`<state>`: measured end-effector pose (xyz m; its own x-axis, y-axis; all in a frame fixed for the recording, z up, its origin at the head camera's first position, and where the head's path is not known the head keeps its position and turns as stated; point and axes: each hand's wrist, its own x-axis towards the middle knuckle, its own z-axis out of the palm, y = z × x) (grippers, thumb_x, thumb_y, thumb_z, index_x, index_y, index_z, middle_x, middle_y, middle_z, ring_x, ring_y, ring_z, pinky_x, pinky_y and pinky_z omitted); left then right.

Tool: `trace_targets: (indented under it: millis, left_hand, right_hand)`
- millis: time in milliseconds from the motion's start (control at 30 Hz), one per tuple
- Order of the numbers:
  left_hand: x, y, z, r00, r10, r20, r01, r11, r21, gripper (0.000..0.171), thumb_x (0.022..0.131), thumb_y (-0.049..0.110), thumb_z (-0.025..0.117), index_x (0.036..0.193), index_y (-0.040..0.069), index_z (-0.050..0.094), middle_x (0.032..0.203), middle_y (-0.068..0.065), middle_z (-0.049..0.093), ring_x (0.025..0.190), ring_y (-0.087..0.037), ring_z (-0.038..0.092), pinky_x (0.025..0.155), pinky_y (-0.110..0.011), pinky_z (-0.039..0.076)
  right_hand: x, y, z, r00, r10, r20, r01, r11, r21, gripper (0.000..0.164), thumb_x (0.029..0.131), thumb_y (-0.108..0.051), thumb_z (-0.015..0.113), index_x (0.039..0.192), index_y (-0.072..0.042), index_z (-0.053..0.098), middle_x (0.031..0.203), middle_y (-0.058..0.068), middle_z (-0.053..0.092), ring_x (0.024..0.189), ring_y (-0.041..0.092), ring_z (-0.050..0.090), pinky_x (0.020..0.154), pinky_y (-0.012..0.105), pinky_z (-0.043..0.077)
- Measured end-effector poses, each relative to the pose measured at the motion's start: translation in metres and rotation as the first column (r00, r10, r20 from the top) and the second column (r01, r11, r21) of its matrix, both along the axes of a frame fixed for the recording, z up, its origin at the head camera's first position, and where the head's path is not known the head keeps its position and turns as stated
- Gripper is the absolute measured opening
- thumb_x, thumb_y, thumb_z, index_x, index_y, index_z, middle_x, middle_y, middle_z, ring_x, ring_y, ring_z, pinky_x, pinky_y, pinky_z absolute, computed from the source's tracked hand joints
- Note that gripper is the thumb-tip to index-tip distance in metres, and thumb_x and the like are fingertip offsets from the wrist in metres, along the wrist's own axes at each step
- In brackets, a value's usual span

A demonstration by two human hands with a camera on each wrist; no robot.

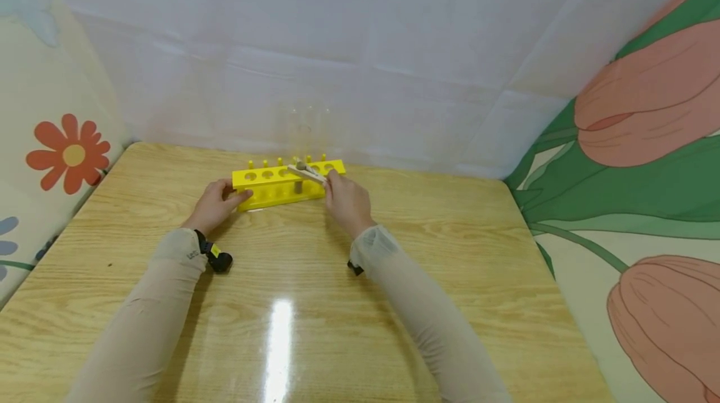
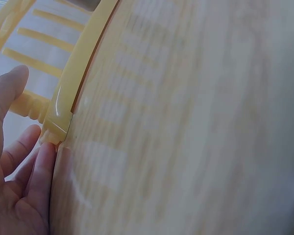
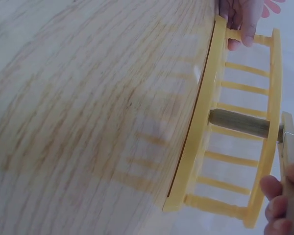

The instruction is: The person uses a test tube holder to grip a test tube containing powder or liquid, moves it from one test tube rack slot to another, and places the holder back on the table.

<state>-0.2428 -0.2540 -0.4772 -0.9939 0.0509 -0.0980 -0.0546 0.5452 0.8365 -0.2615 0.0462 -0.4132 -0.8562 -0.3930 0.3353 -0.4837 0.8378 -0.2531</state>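
A yellow test tube rack (image 1: 260,182) stands on the table near the back wall. My left hand (image 1: 216,206) grips the rack's left end; in the left wrist view its thumb is beside the end post and its fingertips touch the base (image 2: 68,88). My right hand (image 1: 349,203) holds a wooden test tube clamp (image 1: 309,173) at the rack's right half. The clamp's far end is at the top of a test tube (image 3: 240,122) with grey-brown contents, which stands through a rack hole. Whether the clamp squeezes the tube is hard to tell.
Several clear glass tubes (image 1: 308,128) stand up at the rear of the rack, faint against the white cloth (image 1: 394,65). The wooden table (image 1: 439,253) extends toward me. Flower-patterned panels (image 1: 635,203) flank both sides.
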Motion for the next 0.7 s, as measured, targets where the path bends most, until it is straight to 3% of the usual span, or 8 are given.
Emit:
trace_targets:
  millis: [333, 700]
  left_hand:
    - [-0.001, -0.001, -0.001, 1.0, -0.002, -0.015, 0.003, 1.0, 0.015, 0.081, 0.1, 0.057, 0.055, 0.142, -0.011, 0.041, 0.144, -0.034, 0.037, 0.131, -0.047, 0.038, 0.111, -0.062, 0.028]
    - [0.0, 0.0, -0.001, 1.0, 0.01, -0.008, -0.01, 1.0, 0.007, 0.082, 0.099, 0.058, 0.055, 0.143, -0.011, 0.041, 0.144, -0.035, 0.034, 0.133, -0.049, 0.035, 0.112, -0.064, 0.026]
  right_hand:
    - [0.001, 0.001, 0.008, 1.0, -0.001, -0.009, 0.001, 1.0, -0.016, 0.016, 0.106, -0.021, 0.056, 0.103, -0.007, 0.063, 0.071, 0.001, 0.058, 0.053, 0.014, 0.046, 0.047, 0.026, 0.038]
    - [0.003, 0.001, 0.012, 0.996, 0.006, -0.084, -0.011, 0.998, -0.062, 0.019, 0.107, -0.023, 0.056, 0.106, -0.007, 0.064, 0.073, 0.002, 0.06, 0.055, 0.014, 0.047, 0.047, 0.027, 0.039]
